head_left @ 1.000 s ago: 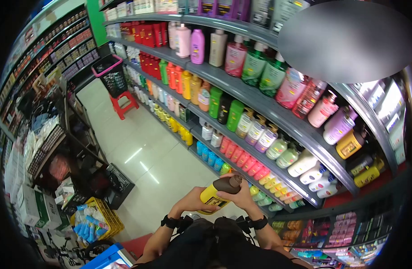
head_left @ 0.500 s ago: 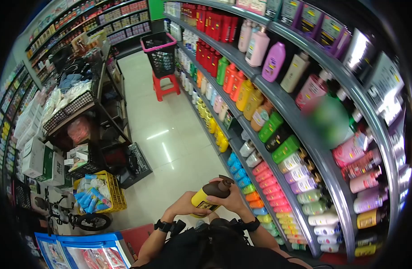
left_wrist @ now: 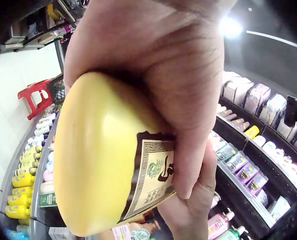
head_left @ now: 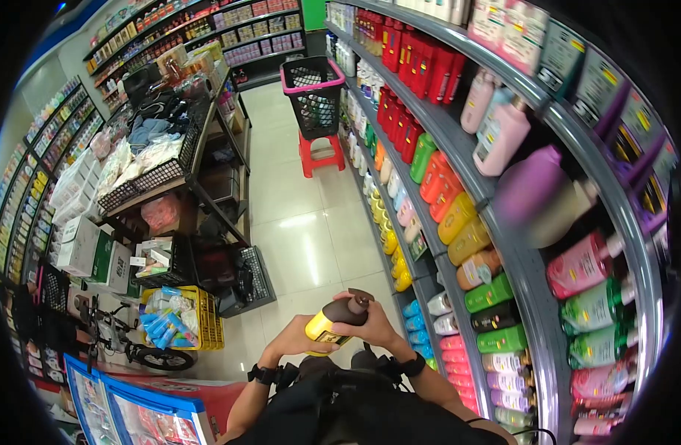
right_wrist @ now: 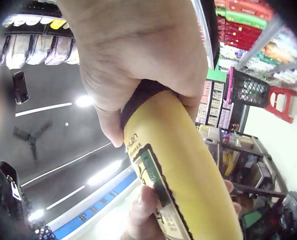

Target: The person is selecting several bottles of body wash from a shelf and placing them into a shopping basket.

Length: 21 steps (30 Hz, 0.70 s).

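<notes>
Both hands hold a yellow pump bottle [head_left: 324, 328] with a dark brown shoulder and pump top, tilted in front of the body in the head view. My left hand [head_left: 294, 339] grips its lower yellow end, and in the left wrist view the thumb lies along the framed label [left_wrist: 151, 172]. Round the brown upper part curl the fingers of my right hand [head_left: 372, 328]. In the right wrist view the right hand [right_wrist: 143, 55] wraps the bottle's dark shoulder, with small print and the label visible below it. Left-hand fingers show at the bottle's lower sides there.
Shelves [head_left: 496, 215] of bottles run along the right. Ahead, a black basket [head_left: 316, 111] with a pink rim stands on a red stool [head_left: 322, 154]. To the left are a loaded table, a yellow crate [head_left: 211, 326], a bicycle [head_left: 162, 359] and a blue-framed freezer [head_left: 162, 406].
The head view has turned left, so the aisle, basket and shelves have shifted rightward in it. Both hands keep hold of the bottle in front of the body.
</notes>
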{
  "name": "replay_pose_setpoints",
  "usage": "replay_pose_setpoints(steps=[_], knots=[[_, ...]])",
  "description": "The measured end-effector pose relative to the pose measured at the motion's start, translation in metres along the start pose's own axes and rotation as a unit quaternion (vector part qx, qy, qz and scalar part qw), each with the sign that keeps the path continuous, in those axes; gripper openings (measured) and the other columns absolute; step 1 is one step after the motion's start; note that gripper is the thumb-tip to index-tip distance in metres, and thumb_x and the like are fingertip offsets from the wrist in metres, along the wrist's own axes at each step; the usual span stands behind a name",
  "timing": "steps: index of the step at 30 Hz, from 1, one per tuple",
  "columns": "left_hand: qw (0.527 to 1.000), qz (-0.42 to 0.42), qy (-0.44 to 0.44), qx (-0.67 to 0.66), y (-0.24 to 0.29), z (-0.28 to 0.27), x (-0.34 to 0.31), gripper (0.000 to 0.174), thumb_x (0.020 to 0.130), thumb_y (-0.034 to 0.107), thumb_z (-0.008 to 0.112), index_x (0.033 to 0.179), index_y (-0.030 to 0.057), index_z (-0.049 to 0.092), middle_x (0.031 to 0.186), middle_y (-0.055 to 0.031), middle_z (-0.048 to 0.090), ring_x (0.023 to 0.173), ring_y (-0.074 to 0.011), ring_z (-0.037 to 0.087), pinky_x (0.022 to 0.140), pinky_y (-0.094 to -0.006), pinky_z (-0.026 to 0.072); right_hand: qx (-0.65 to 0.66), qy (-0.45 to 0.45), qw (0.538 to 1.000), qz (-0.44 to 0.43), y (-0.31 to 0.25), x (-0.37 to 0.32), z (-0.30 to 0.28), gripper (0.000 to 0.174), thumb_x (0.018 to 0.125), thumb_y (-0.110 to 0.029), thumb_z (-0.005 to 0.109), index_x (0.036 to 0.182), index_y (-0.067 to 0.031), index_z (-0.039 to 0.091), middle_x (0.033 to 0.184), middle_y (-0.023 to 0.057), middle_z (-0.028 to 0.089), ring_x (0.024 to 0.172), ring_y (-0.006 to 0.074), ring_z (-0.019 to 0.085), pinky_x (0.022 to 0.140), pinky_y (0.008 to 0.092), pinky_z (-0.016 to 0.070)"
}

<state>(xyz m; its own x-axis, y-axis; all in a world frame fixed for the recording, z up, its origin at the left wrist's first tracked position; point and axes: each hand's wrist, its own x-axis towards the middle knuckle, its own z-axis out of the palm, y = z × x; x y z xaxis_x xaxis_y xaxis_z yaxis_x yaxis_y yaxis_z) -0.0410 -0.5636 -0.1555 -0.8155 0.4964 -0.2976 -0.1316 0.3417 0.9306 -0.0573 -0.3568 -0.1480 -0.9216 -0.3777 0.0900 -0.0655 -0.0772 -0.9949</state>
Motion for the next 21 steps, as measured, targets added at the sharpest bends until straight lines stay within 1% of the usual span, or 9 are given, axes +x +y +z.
replay_pose_setpoints(steps=[2, 4, 7, 9, 11, 14, 18, 20, 21], knots=[[1.000, 0.006, 0.009, -0.014, -0.005, -0.025, 0.020, 0.045, 0.066, 0.026, 0.081, 0.099, -0.0008, 0.064, 0.085, -0.0071, 0.068, 0.075, -0.0125, 0.062, 0.072, -0.0272, 0.0502, 0.006, -0.034, 0.999, 0.031, 0.008, 0.037, -0.004, 0.046, 0.071, -0.016, 0.080, 0.109, -0.0031, 0.059, 0.095, 0.0035, 0.063, 0.091, 0.0102, 0.057, 0.084, 0.0264, 0.0463], [1.000, -0.001, 0.016, -0.027, -0.008, -0.052, 0.043, 0.045, 0.066, 0.026, 0.081, 0.099, -0.0006, 0.064, 0.085, -0.0069, 0.068, 0.076, -0.0123, 0.061, 0.072, -0.0271, 0.0502, -0.001, -0.034, 0.998, 0.046, 0.013, 0.078, -0.006, 0.050, 0.070, -0.020, 0.081, 0.111, -0.0028, 0.058, 0.092, 0.0039, 0.061, 0.088, 0.0111, 0.056, 0.085, 0.0275, 0.0449], [0.999, -0.011, 0.015, -0.037, -0.017, -0.100, 0.087, 0.046, 0.066, 0.027, 0.083, 0.099, -0.0001, 0.064, 0.085, -0.0059, 0.068, 0.076, -0.0117, 0.061, 0.071, -0.0268, 0.0500, -0.051, -0.017, 0.998, 0.033, 0.029, 0.141, -0.011, 0.051, 0.070, -0.022, 0.081, 0.111, -0.0021, 0.058, 0.092, 0.0037, 0.061, 0.088, 0.0113, 0.055, 0.086, 0.0282, 0.0449], [0.999, -0.015, 0.006, -0.035, -0.027, -0.138, 0.120, 0.047, 0.066, 0.027, 0.084, 0.099, 0.0003, 0.064, 0.086, -0.0052, 0.068, 0.076, -0.0112, 0.061, 0.071, -0.0266, 0.0498, -0.076, 0.004, 0.997, 0.032, 0.035, 0.185, -0.010, 0.045, 0.071, -0.020, 0.080, 0.107, -0.0034, 0.059, 0.094, 0.0039, 0.064, 0.089, 0.0103, 0.058, 0.084, 0.0273, 0.0469], [0.999, 0.016, -0.022, -0.043, -0.034, -0.179, 0.153, 0.048, 0.066, 0.028, 0.084, 0.100, 0.0008, 0.064, 0.087, -0.0053, 0.068, 0.077, -0.0117, 0.062, 0.072, -0.0268, 0.0502, -0.066, 0.017, 0.997, 0.044, 0.036, 0.229, -0.007, 0.045, 0.070, -0.021, 0.080, 0.107, -0.0036, 0.059, 0.094, 0.0040, 0.064, 0.089, 0.0107, 0.059, 0.084, 0.0275, 0.0470], [0.999, 0.043, -0.022, -0.014, -0.022, -0.248, 0.193, 0.049, 0.066, 0.029, 0.084, 0.101, 0.0005, 0.063, 0.087, -0.0057, 0.068, 0.077, -0.0121, 0.062, 0.073, -0.0271, 0.0506, -0.085, 0.052, 0.994, 0.034, 0.026, 0.304, -0.003, 0.046, 0.070, -0.022, 0.080, 0.107, -0.0040, 0.059, 0.094, 0.0042, 0.065, 0.090, 0.0116, 0.060, 0.084, 0.0278, 0.0475], [0.996, 0.056, -0.058, -0.026, -0.015, -0.335, 0.250, 0.049, 0.066, 0.029, 0.085, 0.100, 0.0004, 0.063, 0.087, -0.0058, 0.068, 0.078, -0.0122, 0.062, 0.074, -0.0271, 0.0510, -0.089, 0.070, 0.993, 0.032, 0.016, 0.394, 0.002, 0.048, 0.071, -0.023, 0.081, 0.109, -0.0043, 0.059, 0.098, 0.0052, 0.064, 0.092, 0.0114, 0.059, 0.086, 0.0274, 0.0469], [0.996, 0.053, -0.067, -0.021, -0.012, -0.370, 0.274, 0.049, 0.066, 0.029, 0.085, 0.100, 0.0006, 0.064, 0.086, -0.0053, 0.068, 0.077, -0.0117, 0.062, 0.073, -0.0269, 0.0508, -0.091, 0.065, 0.993, 0.038, 0.016, 0.434, 0.000, 0.050, 0.070, -0.021, 0.081, 0.112, -0.0042, 0.057, 0.100, 0.0047, 0.063, 0.094, 0.0117, 0.059, 0.087, 0.0274, 0.0465], [0.996, 0.065, -0.065, -0.019, -0.013, -0.385, 0.285, 0.049, 0.066, 0.029, 0.085, 0.100, 0.0006, 0.064, 0.086, -0.0052, 0.068, 0.077, -0.0115, 0.062, 0.073, -0.0268, 0.0506, -0.077, 0.065, 0.994, 0.033, 0.020, 0.451, -0.001, 0.053, 0.069, -0.016, 0.081, 0.114, -0.0039, 0.056, 0.102, 0.0045, 0.063, 0.096, 0.0122, 0.059, 0.088, 0.0279, 0.0464]])
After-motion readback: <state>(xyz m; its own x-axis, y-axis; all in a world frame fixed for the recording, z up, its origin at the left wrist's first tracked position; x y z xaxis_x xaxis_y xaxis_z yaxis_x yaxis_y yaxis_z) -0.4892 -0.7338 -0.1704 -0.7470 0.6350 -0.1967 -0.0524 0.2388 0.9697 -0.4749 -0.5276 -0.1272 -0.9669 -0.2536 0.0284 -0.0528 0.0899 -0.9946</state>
